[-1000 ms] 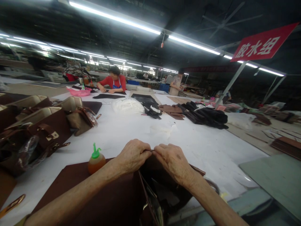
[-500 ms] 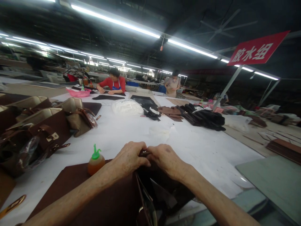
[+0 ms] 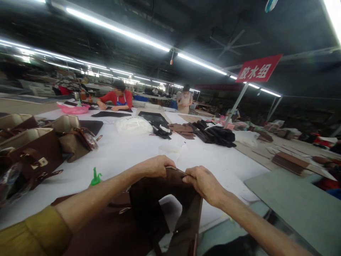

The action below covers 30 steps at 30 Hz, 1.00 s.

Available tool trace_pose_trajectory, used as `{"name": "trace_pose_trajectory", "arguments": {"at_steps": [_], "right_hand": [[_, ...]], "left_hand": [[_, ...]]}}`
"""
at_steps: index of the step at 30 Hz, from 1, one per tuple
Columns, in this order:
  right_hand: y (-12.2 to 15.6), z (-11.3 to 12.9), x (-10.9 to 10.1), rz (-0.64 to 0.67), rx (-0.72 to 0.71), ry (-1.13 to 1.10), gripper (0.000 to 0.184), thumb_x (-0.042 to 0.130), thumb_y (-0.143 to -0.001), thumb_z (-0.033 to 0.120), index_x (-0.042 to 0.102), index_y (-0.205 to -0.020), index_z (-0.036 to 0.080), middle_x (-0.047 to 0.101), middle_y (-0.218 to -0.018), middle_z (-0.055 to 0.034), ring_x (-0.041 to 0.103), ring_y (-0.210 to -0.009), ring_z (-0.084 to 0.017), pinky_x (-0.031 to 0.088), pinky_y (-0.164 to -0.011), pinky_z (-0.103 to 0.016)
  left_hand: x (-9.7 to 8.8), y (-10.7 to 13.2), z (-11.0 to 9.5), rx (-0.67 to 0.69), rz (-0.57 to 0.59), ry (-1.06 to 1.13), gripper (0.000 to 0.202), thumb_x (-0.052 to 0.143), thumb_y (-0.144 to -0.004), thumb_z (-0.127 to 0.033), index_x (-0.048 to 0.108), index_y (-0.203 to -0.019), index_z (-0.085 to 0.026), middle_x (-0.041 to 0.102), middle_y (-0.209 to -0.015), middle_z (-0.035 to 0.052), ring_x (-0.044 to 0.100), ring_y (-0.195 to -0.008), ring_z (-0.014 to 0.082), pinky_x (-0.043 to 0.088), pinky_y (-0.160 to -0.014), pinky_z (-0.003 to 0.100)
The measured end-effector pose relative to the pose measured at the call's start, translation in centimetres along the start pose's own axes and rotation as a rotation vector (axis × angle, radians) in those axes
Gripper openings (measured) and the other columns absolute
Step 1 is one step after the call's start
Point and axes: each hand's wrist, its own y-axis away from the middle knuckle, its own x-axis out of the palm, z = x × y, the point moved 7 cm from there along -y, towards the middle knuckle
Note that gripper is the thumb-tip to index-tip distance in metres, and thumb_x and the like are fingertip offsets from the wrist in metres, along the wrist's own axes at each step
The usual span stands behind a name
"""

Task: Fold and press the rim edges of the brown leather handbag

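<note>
A dark brown leather bag piece (image 3: 157, 185) stands upright in front of me, with a pale opening showing in its lower middle. My left hand (image 3: 160, 166) is closed on its top edge, fingers hooked behind it and partly hidden. To the right, my right hand (image 3: 204, 183) pinches the same edge near its corner between thumb and fingers. A flat brown leather panel (image 3: 98, 227) lies under my left forearm. Just beyond that forearm the green nozzle of a glue bottle (image 3: 95, 177) shows; its body is mostly hidden.
Several brown handbags (image 3: 45, 151) stand on the left of the white-topped table (image 3: 128, 153). Farther back are a white plastic bundle (image 3: 134, 125), dark leather pieces (image 3: 215, 133) and a pink basin (image 3: 73, 108). A grey-green board (image 3: 295, 195) lies at right. Co-workers are across the table.
My hands were close together and have moved apart along the edge, right hand rightward. The leather piece is now raised and spread more openly. The camera view has turned right.
</note>
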Motion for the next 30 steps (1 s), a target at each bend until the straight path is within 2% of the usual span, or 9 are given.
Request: {"name": "trace_pose_trajectory", "arguments": {"at_steps": [4, 7, 10, 19, 22, 24, 27, 30], "right_hand": [[1.1, -2.2, 1.5, -0.048, 0.077, -0.058, 0.024, 0.047, -0.082, 0.022, 0.044, -0.059, 0.016, 0.042, -0.055, 0.0023, 0.037, -0.054, -0.01, 0.022, -0.052, -0.025], [1.0, -2.9, 1.7, -0.064, 0.078, -0.086, 0.023, 0.047, -0.083, 0.024, 0.046, -0.061, 0.017, 0.043, -0.056, 0.0023, 0.038, -0.055, -0.01, 0.022, -0.053, -0.025], [0.8, -3.2, 1.7, -0.06, 0.066, -0.1, 0.024, 0.048, -0.082, 0.026, 0.046, -0.06, 0.017, 0.043, -0.055, 0.0024, 0.038, -0.055, -0.01, 0.022, -0.053, -0.025], [1.0, -3.2, 2.0, -0.047, 0.068, -0.064, 0.028, 0.046, -0.086, 0.033, 0.049, -0.063, 0.018, 0.049, -0.057, 0.0016, 0.041, -0.055, -0.011, 0.024, -0.054, -0.025], [0.9, -3.2, 1.9, -0.046, 0.086, -0.027, 0.028, 0.045, -0.088, 0.033, 0.05, -0.064, 0.018, 0.052, -0.059, 0.0007, 0.044, -0.057, -0.011, 0.025, -0.055, -0.025], [0.8, -3.1, 1.7, -0.049, 0.098, 0.007, 0.028, 0.044, -0.088, 0.034, 0.052, -0.067, 0.018, 0.055, -0.062, -0.0005, 0.048, -0.061, -0.013, 0.026, -0.057, -0.026], [0.4, -2.5, 1.4, -0.062, 0.109, 0.065, 0.025, 0.044, -0.089, 0.034, 0.058, -0.075, 0.019, 0.061, -0.071, -0.0038, 0.054, -0.069, -0.017, 0.027, -0.059, -0.027], [-0.2, -1.6, 1.4, -0.062, 0.064, 0.106, 0.019, 0.044, -0.089, 0.031, 0.06, -0.084, 0.021, 0.064, -0.078, -0.0044, 0.056, -0.075, -0.019, 0.029, -0.061, -0.028]], "left_hand": [[1.4, -0.9, -0.4, 0.103, -0.045, 0.076, 0.042, 0.048, -0.055, -0.011, 0.064, -0.094, -0.017, 0.061, -0.083, -0.0013, 0.052, -0.079, 0.0164, 0.038, -0.064, 0.021], [1.7, -1.5, -0.7, 0.123, -0.058, 0.123, 0.028, 0.057, -0.065, -0.025, 0.064, -0.089, -0.012, 0.058, -0.076, -0.0003, 0.049, -0.072, 0.0146, 0.035, -0.062, 0.021], [1.5, -2.0, -0.7, 0.109, -0.096, 0.124, 0.028, 0.055, -0.073, -0.036, 0.065, -0.084, -0.012, 0.055, -0.07, -0.0005, 0.046, -0.068, 0.0127, 0.032, -0.059, 0.021], [1.5, -2.4, -0.4, 0.025, -0.121, 0.079, 0.022, 0.051, -0.074, -0.029, 0.065, -0.077, -0.013, 0.053, -0.063, -0.0015, 0.044, -0.061, 0.0109, 0.031, -0.054, 0.02], [1.6, -2.4, -1.2, 0.035, -0.158, -0.032, 0.022, 0.048, -0.076, -0.026, 0.066, -0.076, -0.014, 0.056, -0.064, -0.0008, 0.047, -0.062, 0.0113, 0.032, -0.055, 0.02], [1.6, -2.3, -1.9, 0.041, -0.189, -0.214, 0.023, 0.045, -0.079, -0.024, 0.065, -0.075, -0.014, 0.059, -0.066, 0.0007, 0.05, -0.064, 0.012, 0.033, -0.056, 0.02], [1.9, -2.4, -2.5, 0.016, -0.223, -0.48, 0.028, 0.041, -0.084, -0.023, 0.065, -0.073, -0.013, 0.062, -0.071, 0.0055, 0.053, -0.065, 0.0151, 0.034, -0.059, 0.024], [2.3, -2.4, -2.8, 0.011, -0.221, -0.599, 0.029, 0.039, -0.085, -0.021, 0.064, -0.075, -0.012, 0.064, -0.076, 0.01, 0.057, -0.07, 0.0204, 0.035, -0.06, 0.028]]}}
